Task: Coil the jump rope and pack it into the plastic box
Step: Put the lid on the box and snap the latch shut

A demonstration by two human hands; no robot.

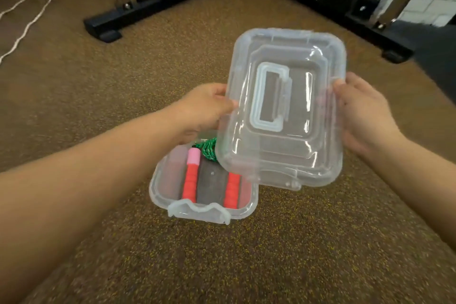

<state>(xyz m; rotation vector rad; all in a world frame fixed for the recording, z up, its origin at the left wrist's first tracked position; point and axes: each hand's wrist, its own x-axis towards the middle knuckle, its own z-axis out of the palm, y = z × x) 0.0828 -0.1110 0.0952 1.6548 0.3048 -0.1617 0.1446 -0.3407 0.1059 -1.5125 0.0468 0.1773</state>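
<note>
Both hands hold the clear lid (283, 108) in the air at centre right of the frame: the left hand (204, 108) pinches its left edge with thumb on top and fingers beneath, and the right hand (365, 116) clasps the opposite edge the same way. The lid is tilted, its moulded carry handle (269, 97) facing up.

Below it, at lower centre, the plastic box (172, 195) sits open on the speckled floor (296, 254). The jump rope is already inside: two red handles (191, 180) lie side by side, one capped in pink, with the green cord (208, 149) bunched at the far end, mostly hidden by the lid.

The step in hand appears to be closing the box. To do it well, the person would level the lid, square its corners over the rim and lower it flat, checking that no green cord rides over the far rim where it could jam the seal. The front latch (199, 208) hangs outward and should stay clear until the lid seats.

Room is ample: bare floor surrounds the box on every side. Black gym machine bases (118, 20) stand well apart at the top of the frame, and a white rope (29, 22) trails at upper left, far from the work.
</note>
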